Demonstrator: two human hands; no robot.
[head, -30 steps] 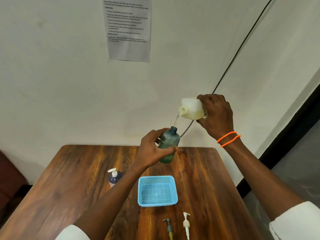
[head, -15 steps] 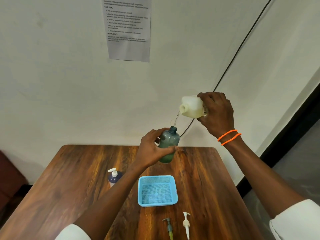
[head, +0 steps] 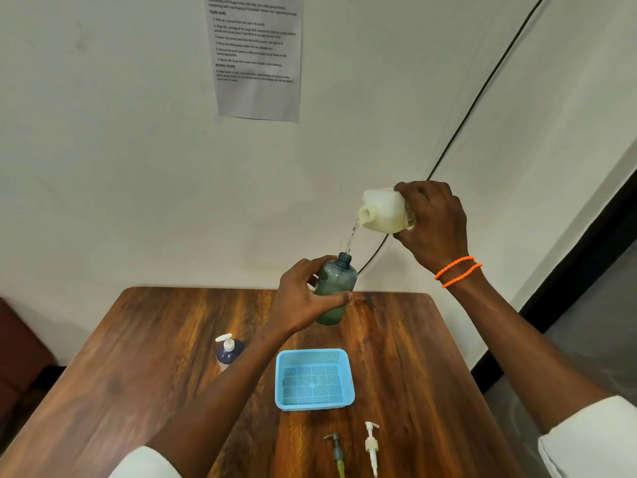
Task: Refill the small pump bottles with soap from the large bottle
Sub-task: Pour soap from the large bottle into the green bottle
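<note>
Head view: the left hand (head: 303,298) is clamped around the translucent grey-green small plastic bottle (head: 335,291), held above the wooden table (head: 413,339). The right hand (head: 434,225) grips the tilted large whitish plastic bottle (head: 384,210); a thin stream falls into the open neck. The fill appears partial. Two pump heads (head: 371,446) lie unfitted; one dark capped pump bottle (head: 228,351) stands left of the empty blue basket (head: 314,405).

Your worktop (head: 144,357) is glossy, streaked dark wood. The basket (head: 314,407) is perforated blue plastic. The small bottle (head: 339,281) is translucent grey-green plastic; the large bottle (head: 384,210) milky, matt plastic.
</note>
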